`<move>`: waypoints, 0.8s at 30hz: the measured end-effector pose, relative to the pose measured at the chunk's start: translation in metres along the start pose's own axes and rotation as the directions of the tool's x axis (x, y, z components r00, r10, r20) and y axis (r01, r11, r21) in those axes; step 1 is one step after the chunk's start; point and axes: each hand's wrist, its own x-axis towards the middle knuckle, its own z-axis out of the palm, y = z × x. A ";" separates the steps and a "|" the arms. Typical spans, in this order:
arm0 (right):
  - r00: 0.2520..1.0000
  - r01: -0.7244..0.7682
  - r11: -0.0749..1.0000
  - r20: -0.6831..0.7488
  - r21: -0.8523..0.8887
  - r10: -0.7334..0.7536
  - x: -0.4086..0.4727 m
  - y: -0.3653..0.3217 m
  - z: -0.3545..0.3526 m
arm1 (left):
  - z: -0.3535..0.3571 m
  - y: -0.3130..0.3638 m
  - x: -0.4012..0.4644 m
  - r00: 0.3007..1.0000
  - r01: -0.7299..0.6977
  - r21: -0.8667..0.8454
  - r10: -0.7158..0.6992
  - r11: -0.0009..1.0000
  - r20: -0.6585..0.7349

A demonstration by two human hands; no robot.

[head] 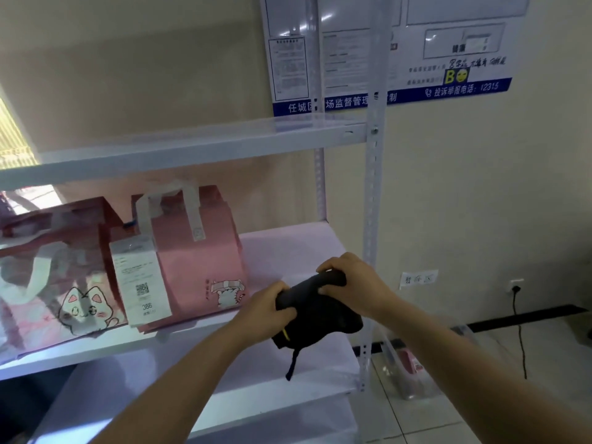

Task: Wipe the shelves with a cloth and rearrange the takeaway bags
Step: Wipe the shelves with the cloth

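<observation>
Both hands, left hand point(267, 304) & right hand point(352, 280), grip the black cloth point(315, 310) betw. them, bunched, above bare middle shelf point(288, 248). Pink takeaway bags point(192, 254) sit just left of hands. Looks early: wiping not visibly begun, bags still to rearrange.

Receipt slip point(141, 283) on pink takeaway bag point(198, 264): "366" | wall notice board point(416, 59): "12315", yellow sticker point(456, 75) "B" | paper wall label point(418, 278): handwriting illegible

Both forearms are bare right up to the frame's lower edge, no sleeve showing. The left hand point(267, 304) and right hand point(354, 278) wear no gloves; I spot no rings or watch, though the picture's soft.
</observation>
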 end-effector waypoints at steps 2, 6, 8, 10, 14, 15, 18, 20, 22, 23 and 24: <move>0.999 -0.033 0.999 0.004 -0.012 0.033 0.014 0.010 0.005 | 0.000 -0.002 0.018 1.000 -0.002 -0.012 0.002 1.000 -0.028; 0.996 -0.087 0.994 0.004 -0.071 0.087 0.046 0.027 0.014 | 0.002 -0.009 0.062 0.999 -0.001 -0.038 -0.001 0.999 -0.038; 0.995 -0.098 0.987 0.017 -0.126 0.101 0.065 0.037 0.020 | 0.004 -0.019 0.087 0.997 -0.028 0.015 0.029 0.999 -0.067; 0.994 -0.099 0.975 0.033 -0.198 0.107 0.083 0.048 0.029 | 0.007 -0.031 0.110 0.993 -0.073 0.090 0.081 0.993 -0.082; 0.987 -0.050 0.893 0.113 -0.448 0.112 0.103 0.072 0.048 | 0.022 -0.059 0.146 0.994 -0.087 0.279 0.104 0.956 -0.046; 0.988 -0.012 0.868 0.125 -0.496 0.086 0.104 0.076 0.053 | 0.025 -0.064 0.151 0.994 -0.066 0.307 0.090 0.950 -0.067; 0.985 0.085 0.794 0.170 -0.602 0.024 0.104 0.088 0.070 | 0.033 -0.067 0.162 0.990 -0.124 0.369 0.138 0.921 -0.011; 0.967 0.085 0.799 0.243 -0.596 0.078 0.098 0.092 0.081 | 0.037 -0.066 0.163 0.974 -0.226 0.464 0.204 0.856 0.096; 0.956 0.050 0.840 0.268 -0.540 0.115 0.094 0.097 0.090 | 0.036 -0.069 0.164 0.976 -0.218 0.551 0.174 0.805 0.132; 0.940 0.000 0.873 0.298 -0.487 0.166 0.091 0.100 0.093 | 0.037 -0.071 0.165 0.977 -0.214 0.603 0.159 0.768 0.143; 0.932 -0.039 0.888 0.304 -0.458 0.198 0.091 0.102 0.095 | 0.036 -0.073 0.166 0.976 -0.217 0.641 0.144 0.736 0.165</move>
